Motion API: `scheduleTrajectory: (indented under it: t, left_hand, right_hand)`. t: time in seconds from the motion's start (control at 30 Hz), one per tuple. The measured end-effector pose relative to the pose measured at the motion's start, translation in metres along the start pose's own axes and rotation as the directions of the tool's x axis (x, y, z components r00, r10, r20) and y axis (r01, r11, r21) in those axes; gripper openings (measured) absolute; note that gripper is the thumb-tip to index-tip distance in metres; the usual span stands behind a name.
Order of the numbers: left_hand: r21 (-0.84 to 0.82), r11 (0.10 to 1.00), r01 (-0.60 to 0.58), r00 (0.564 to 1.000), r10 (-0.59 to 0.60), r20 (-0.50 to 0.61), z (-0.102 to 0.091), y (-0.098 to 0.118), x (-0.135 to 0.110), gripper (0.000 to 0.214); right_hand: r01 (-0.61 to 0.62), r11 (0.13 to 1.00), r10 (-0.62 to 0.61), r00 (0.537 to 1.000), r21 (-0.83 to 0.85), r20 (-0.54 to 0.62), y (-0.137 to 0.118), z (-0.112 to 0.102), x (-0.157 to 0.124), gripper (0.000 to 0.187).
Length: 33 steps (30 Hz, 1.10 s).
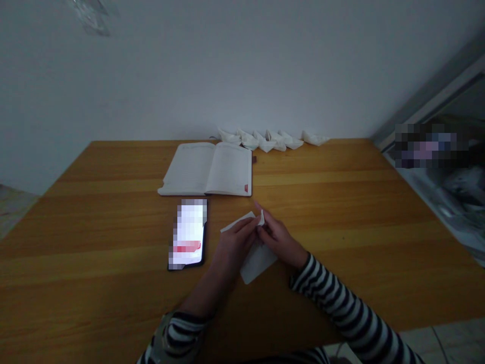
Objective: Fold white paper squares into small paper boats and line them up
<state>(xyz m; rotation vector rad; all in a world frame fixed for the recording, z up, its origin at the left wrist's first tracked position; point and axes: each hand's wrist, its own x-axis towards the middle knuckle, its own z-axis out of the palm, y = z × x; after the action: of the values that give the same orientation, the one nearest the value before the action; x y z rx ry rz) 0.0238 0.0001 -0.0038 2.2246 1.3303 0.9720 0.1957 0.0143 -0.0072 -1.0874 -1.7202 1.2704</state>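
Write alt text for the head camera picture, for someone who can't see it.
The left hand and right hand pinch a partly folded white paper on a wooden table. A lit phone lies to their left, an open notebook beyond it, and a row of folded paper shapes sits at the table's far edge.

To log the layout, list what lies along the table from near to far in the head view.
Sheet of paper held by left hand and right hand → open notebook → row of folded paper shapes, farthest.
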Motion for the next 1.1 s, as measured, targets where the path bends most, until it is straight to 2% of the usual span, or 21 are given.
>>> scheduleTrajectory:
  t: [0.1,0.27,0.47,0.6,0.7,0.77,0.9,1.0,1.1]
  left_hand:
    - [0.101,0.994,-0.03,1.0,0.028,0.013,0.002,0.002,-0.004,0.037]
    - [0.2,0.974,-0.109,0.994,0.104,0.034,0.003,0.01,-0.004,0.044]
    - [0.279,0.952,-0.124,0.992,0.12,0.031,0.002,0.011,0.0,0.036]
    - [0.262,0.957,-0.122,0.989,0.138,-0.046,0.002,0.011,0.0,0.028]
    - [0.27,0.96,-0.074,0.982,0.118,-0.15,0.002,0.013,0.002,0.019]
    - [0.288,0.957,-0.046,0.977,0.104,-0.189,0.002,0.014,0.003,0.016]
    - [0.3,0.952,-0.056,0.976,0.115,-0.184,0.004,0.014,0.0,0.013]
    - [0.243,0.967,-0.074,0.973,0.124,-0.197,0.003,0.011,-0.001,0.014]
    - [0.06,0.997,-0.051,0.984,0.06,-0.169,-0.005,0.009,0.003,0.021]
  right_hand:
    - [0.018,0.998,-0.023,0.996,-0.054,-0.09,-0.003,0.006,-0.001,0.057]
    - [0.001,0.998,-0.016,0.962,-0.056,-0.274,-0.005,0.021,-0.003,0.05]
    - [-0.04,0.986,-0.004,0.963,-0.161,-0.268,-0.004,0.025,-0.007,0.047]
    - [-0.053,0.981,-0.014,0.942,-0.188,-0.336,-0.009,0.026,-0.01,0.046]
    - [-0.122,0.959,0.01,0.917,-0.256,-0.398,-0.011,0.025,-0.009,0.034]
    - [-0.129,0.916,-0.019,0.931,-0.379,-0.364,-0.009,0.023,-0.008,0.022]
    - [-0.02,0.805,-0.137,0.966,-0.592,-0.219,-0.001,0.019,-0.005,0.031]
    - [0.036,0.764,-0.202,0.962,-0.644,-0.186,0.002,0.017,-0.004,0.034]
    - [0.07,0.798,-0.232,0.953,-0.599,-0.197,0.002,0.013,-0.005,0.037]
